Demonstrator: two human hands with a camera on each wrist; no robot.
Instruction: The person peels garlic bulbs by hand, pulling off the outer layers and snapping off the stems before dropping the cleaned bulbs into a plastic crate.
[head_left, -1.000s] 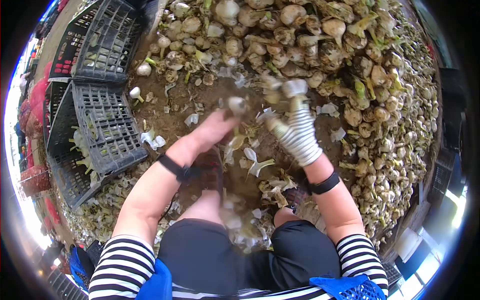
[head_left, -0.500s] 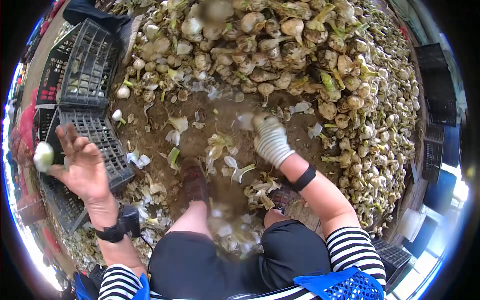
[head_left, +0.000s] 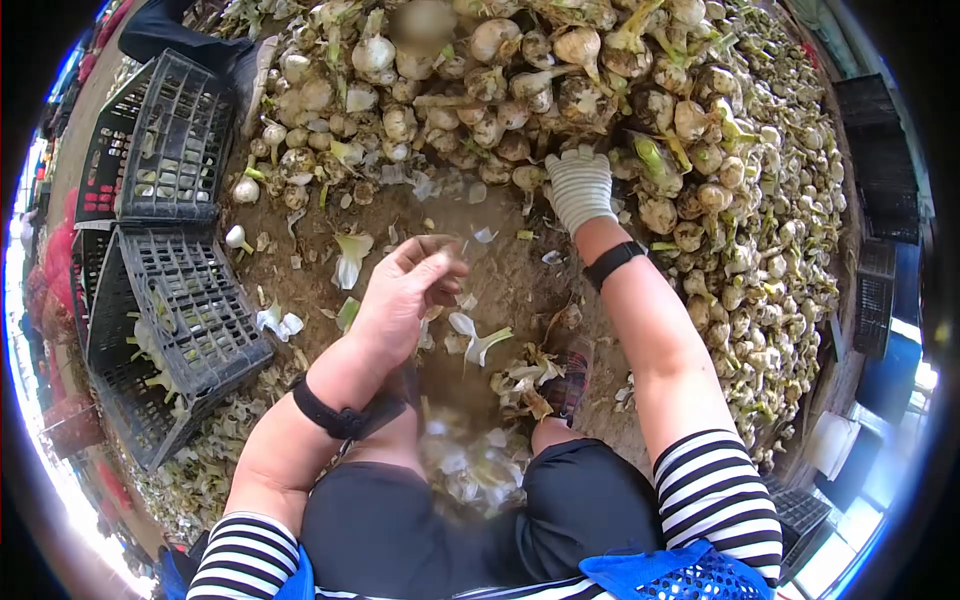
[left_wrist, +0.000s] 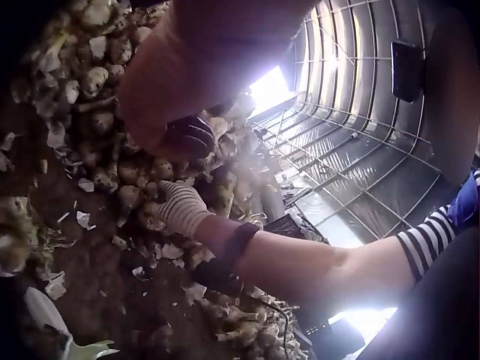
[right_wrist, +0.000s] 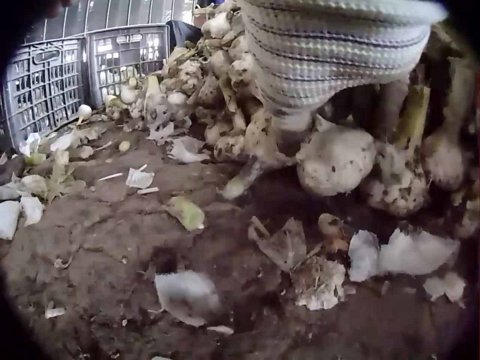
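Observation:
My bare left hand (head_left: 400, 295) is over the dirt floor, its fingers loosely curled with no bulb visible in them. At the near edge of a heap of garlic bulbs (head_left: 495, 40), my right hand (head_left: 582, 188), in a striped knit glove, reaches forward with fingers extended over the bulbs. The right wrist view shows the glove (right_wrist: 337, 60) just above a dirty white bulb (right_wrist: 337, 159); its fingertips are hidden there. In the left wrist view the gloved hand (left_wrist: 182, 208) is against bulbs at the heap's edge.
Two black plastic crates (head_left: 190, 300) with pale bulbs stand at the left. Peeled skins (head_left: 478, 338) and scraps lie on the dirt floor between my feet. One small clean bulb (head_left: 236, 237) lies beside the crates. More garlic (head_left: 750, 320) stretches down the right side.
My left hand has come back from over the crates to the middle, and the white bulb near its fingers is no longer seen. My right hand has moved forward and right to the heap.

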